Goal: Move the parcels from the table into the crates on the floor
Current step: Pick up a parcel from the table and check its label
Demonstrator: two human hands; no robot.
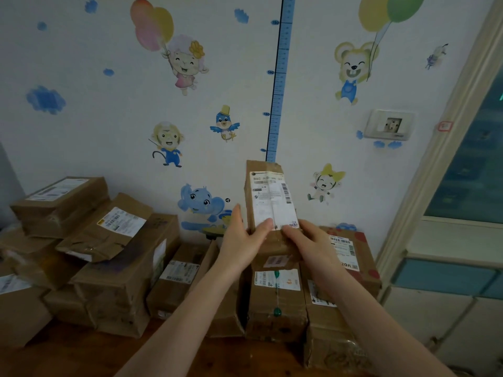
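Both hands grip a small upright parcel (269, 197) by its lower end. The left hand (242, 240) is at its 8 o'clock and the right hand (313, 246) at 4 o'clock, fingers (292, 232) curled onto the labelled face. Below, from 9 to 4 o'clock, more parcels (117, 281) crowd the wooden worktop (81, 355).

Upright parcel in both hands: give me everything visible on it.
The upright parcel is a narrow brown cardboard box, creased, its top edge dented. A white shipping label with barcodes covers most of the facing side. It stands on end, slightly tilted, above the other parcels. The left hand grips its left side, the right hand its lower front. Its base is hidden.
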